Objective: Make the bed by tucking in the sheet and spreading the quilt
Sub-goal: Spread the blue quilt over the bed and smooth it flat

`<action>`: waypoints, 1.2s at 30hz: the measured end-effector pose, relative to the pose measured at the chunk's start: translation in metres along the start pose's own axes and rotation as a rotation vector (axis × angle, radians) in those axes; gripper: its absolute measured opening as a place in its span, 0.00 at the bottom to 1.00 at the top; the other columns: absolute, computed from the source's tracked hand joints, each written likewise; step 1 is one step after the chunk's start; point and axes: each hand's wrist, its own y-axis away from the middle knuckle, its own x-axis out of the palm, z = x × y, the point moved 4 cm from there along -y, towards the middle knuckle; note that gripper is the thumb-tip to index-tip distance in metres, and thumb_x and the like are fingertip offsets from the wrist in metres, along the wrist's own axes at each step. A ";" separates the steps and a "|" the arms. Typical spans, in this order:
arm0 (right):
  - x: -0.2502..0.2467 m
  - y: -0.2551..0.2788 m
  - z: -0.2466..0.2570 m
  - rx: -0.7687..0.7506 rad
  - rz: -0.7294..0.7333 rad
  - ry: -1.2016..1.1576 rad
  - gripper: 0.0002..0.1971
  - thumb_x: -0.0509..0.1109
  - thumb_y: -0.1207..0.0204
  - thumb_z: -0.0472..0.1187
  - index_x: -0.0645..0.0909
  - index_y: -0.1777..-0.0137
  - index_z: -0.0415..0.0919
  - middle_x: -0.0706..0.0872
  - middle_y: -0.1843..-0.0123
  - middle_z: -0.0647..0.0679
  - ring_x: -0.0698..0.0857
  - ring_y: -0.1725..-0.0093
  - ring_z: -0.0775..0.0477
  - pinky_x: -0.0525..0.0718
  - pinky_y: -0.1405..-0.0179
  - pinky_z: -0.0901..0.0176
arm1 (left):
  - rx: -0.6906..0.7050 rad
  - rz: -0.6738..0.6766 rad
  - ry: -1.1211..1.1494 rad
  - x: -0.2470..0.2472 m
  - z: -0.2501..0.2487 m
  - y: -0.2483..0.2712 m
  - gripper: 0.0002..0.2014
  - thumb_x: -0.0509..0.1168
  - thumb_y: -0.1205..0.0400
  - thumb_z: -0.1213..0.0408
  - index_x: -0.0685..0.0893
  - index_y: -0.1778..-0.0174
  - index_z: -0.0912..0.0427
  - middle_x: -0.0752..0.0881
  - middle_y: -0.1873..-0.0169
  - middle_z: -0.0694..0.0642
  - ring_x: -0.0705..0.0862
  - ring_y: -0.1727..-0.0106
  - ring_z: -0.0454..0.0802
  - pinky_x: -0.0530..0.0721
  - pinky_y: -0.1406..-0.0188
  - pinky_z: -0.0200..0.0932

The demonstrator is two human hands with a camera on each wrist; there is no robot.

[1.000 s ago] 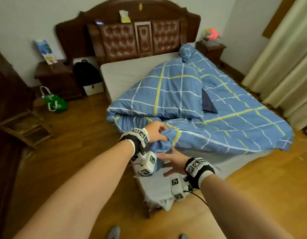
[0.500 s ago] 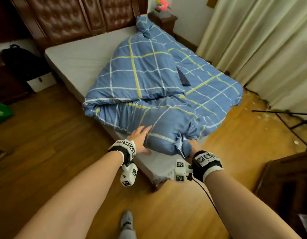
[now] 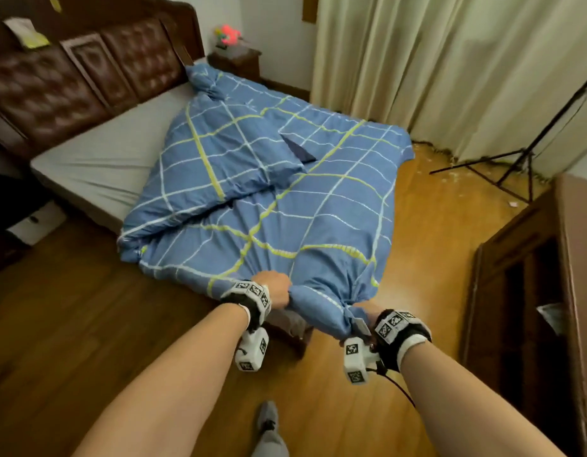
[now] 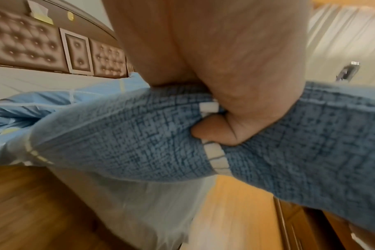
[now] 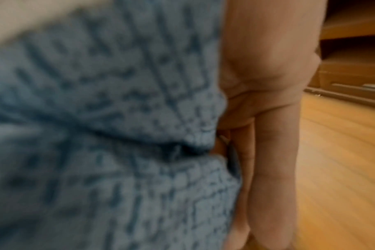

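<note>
A blue quilt (image 3: 285, 206) with white and yellow check lines lies over the foot and right side of the bed, its upper part folded back on itself. Bunched fabric at its near edge is gripped by my left hand (image 3: 275, 290). At the near corner, my right hand (image 3: 367, 313) holds a gathered knot of quilt. In the left wrist view, curled fingers (image 4: 216, 133) dig into the blue cloth (image 4: 139, 135). The right wrist view shows blurred quilt (image 5: 96, 135) against my fingers (image 5: 272, 152). A grey sheet (image 3: 101, 159) covers the bare mattress at the head end.
A brown padded headboard (image 3: 87, 74) stands at the back, with a nightstand (image 3: 236, 61) beside it. Curtains (image 3: 450, 67) hang along the right wall, with a tripod stand (image 3: 516, 166) in front. A dark wooden cabinet (image 3: 532, 308) is near my right. My shoe (image 3: 267, 420) is on the wooden floor.
I have stepped toward the foot corner of the bed. Both hands went from lying on the bunched quilt to gripping its near edge, and the quilt is now pulled out flatter over the foot.
</note>
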 end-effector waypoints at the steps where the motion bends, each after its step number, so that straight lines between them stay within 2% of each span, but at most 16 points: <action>1: 0.012 0.019 0.000 0.037 0.041 0.125 0.07 0.69 0.20 0.50 0.83 0.54 0.47 0.85 0.35 0.38 0.80 0.43 0.44 0.76 0.35 0.50 | -0.003 0.036 0.015 0.016 -0.005 0.009 0.14 0.62 0.21 0.62 0.86 0.41 0.58 0.88 0.42 0.59 0.86 0.39 0.60 0.83 0.44 0.49; 2: 0.020 0.065 0.014 0.091 0.079 0.104 0.08 0.68 0.21 0.48 0.80 0.61 0.49 0.86 0.38 0.38 0.77 0.48 0.47 0.76 0.40 0.52 | -0.027 0.064 0.024 0.032 -0.005 0.015 0.14 0.61 0.20 0.62 0.86 0.41 0.57 0.88 0.41 0.59 0.86 0.39 0.60 0.83 0.44 0.49; 4: 0.032 0.099 0.020 0.095 0.079 0.056 0.12 0.69 0.24 0.45 0.77 0.63 0.38 0.85 0.45 0.39 0.73 0.51 0.49 0.76 0.48 0.55 | -0.047 0.130 0.054 0.052 0.003 0.026 0.15 0.65 0.22 0.62 0.85 0.39 0.54 0.88 0.42 0.57 0.86 0.40 0.58 0.85 0.43 0.48; 7: 0.021 0.118 0.041 0.211 -0.077 -0.113 0.17 0.61 0.16 0.36 0.66 0.67 0.47 0.74 0.60 0.48 0.76 0.58 0.50 0.79 0.50 0.63 | 0.037 0.224 0.265 0.058 0.031 0.029 0.33 0.75 0.31 0.60 0.76 0.28 0.51 0.84 0.35 0.54 0.84 0.36 0.56 0.83 0.36 0.47; 8: 0.014 0.124 0.060 0.231 -0.133 -0.213 0.19 0.59 0.15 0.35 0.62 0.68 0.48 0.69 0.64 0.51 0.74 0.64 0.54 0.79 0.56 0.66 | 0.036 0.203 0.312 0.051 0.045 0.029 0.36 0.75 0.31 0.59 0.72 0.25 0.50 0.81 0.31 0.55 0.81 0.32 0.55 0.80 0.32 0.47; 10: -0.002 0.129 0.097 0.220 -0.190 -0.358 0.20 0.57 0.15 0.35 0.59 0.69 0.47 0.65 0.66 0.52 0.66 0.69 0.58 0.72 0.67 0.69 | 0.014 0.074 0.340 0.027 0.077 0.025 0.35 0.72 0.28 0.56 0.71 0.23 0.48 0.78 0.29 0.57 0.79 0.31 0.56 0.78 0.31 0.47; 12: -0.007 0.117 0.139 0.202 -0.174 -0.346 0.18 0.59 0.16 0.36 0.63 0.69 0.43 0.67 0.67 0.48 0.68 0.70 0.53 0.70 0.64 0.65 | -0.004 -0.034 0.337 0.006 0.117 0.022 0.31 0.69 0.26 0.54 0.71 0.24 0.46 0.78 0.31 0.57 0.82 0.34 0.57 0.81 0.36 0.48; 15: 0.000 0.096 0.221 0.174 -0.169 -0.525 0.08 0.67 0.21 0.40 0.77 0.55 0.33 0.80 0.58 0.38 0.81 0.58 0.40 0.78 0.60 0.52 | -0.050 -0.126 0.370 -0.022 0.189 0.026 0.30 0.66 0.25 0.54 0.70 0.24 0.43 0.74 0.28 0.55 0.82 0.35 0.56 0.81 0.36 0.53; 18: 0.012 0.079 0.312 0.104 -0.115 -0.531 0.15 0.70 0.22 0.42 0.81 0.40 0.32 0.83 0.51 0.38 0.84 0.52 0.38 0.85 0.54 0.46 | -0.106 -0.246 0.378 -0.045 0.270 0.031 0.30 0.64 0.24 0.55 0.70 0.24 0.43 0.71 0.26 0.51 0.80 0.33 0.56 0.80 0.35 0.53; 21: 0.015 0.069 0.391 0.029 -0.126 -0.492 0.10 0.68 0.21 0.42 0.77 0.43 0.40 0.79 0.49 0.41 0.81 0.50 0.40 0.85 0.50 0.49 | -0.134 -0.280 0.385 -0.065 0.345 0.035 0.27 0.64 0.23 0.56 0.71 0.25 0.44 0.71 0.25 0.51 0.79 0.31 0.56 0.79 0.33 0.54; 23: 0.013 0.056 0.430 0.009 -0.124 -0.485 0.11 0.67 0.19 0.41 0.78 0.41 0.38 0.80 0.44 0.39 0.83 0.45 0.38 0.86 0.44 0.46 | -0.163 -0.277 0.404 -0.075 0.394 0.031 0.26 0.64 0.22 0.56 0.72 0.26 0.45 0.71 0.25 0.51 0.80 0.32 0.56 0.79 0.33 0.54; 25: 0.007 0.037 0.455 0.053 -0.131 -0.524 0.18 0.68 0.20 0.42 0.79 0.36 0.30 0.84 0.41 0.36 0.85 0.41 0.35 0.86 0.40 0.37 | -0.191 -0.268 0.414 -0.081 0.434 0.021 0.25 0.64 0.21 0.55 0.73 0.26 0.46 0.72 0.27 0.51 0.82 0.35 0.55 0.80 0.35 0.54; 27: 0.000 0.014 0.474 0.098 -0.147 -0.583 0.22 0.69 0.21 0.46 0.78 0.33 0.31 0.85 0.41 0.35 0.85 0.41 0.34 0.85 0.40 0.34 | -0.191 -0.242 0.416 -0.086 0.466 0.003 0.25 0.64 0.22 0.55 0.73 0.27 0.44 0.73 0.28 0.51 0.84 0.39 0.55 0.82 0.38 0.53; 30: -0.017 -0.017 0.502 0.136 -0.177 -0.649 0.23 0.66 0.19 0.49 0.76 0.31 0.33 0.84 0.39 0.34 0.84 0.37 0.33 0.84 0.38 0.34 | -0.189 -0.186 0.411 -0.094 0.499 -0.037 0.27 0.66 0.24 0.55 0.73 0.27 0.45 0.72 0.28 0.53 0.83 0.38 0.56 0.83 0.40 0.52; 33: -0.040 -0.065 0.527 0.132 -0.205 -0.681 0.28 0.62 0.18 0.54 0.73 0.25 0.34 0.79 0.29 0.33 0.80 0.33 0.32 0.80 0.33 0.35 | -0.187 -0.143 0.374 -0.108 0.521 -0.088 0.29 0.67 0.24 0.55 0.70 0.24 0.45 0.70 0.26 0.52 0.84 0.40 0.57 0.82 0.48 0.49; 36: -0.066 -0.130 0.543 0.104 -0.189 -0.704 0.32 0.60 0.16 0.56 0.72 0.25 0.29 0.78 0.29 0.32 0.78 0.30 0.31 0.75 0.28 0.36 | -0.165 -0.115 0.303 -0.131 0.536 -0.152 0.32 0.69 0.25 0.53 0.69 0.23 0.46 0.69 0.25 0.51 0.81 0.34 0.55 0.81 0.44 0.50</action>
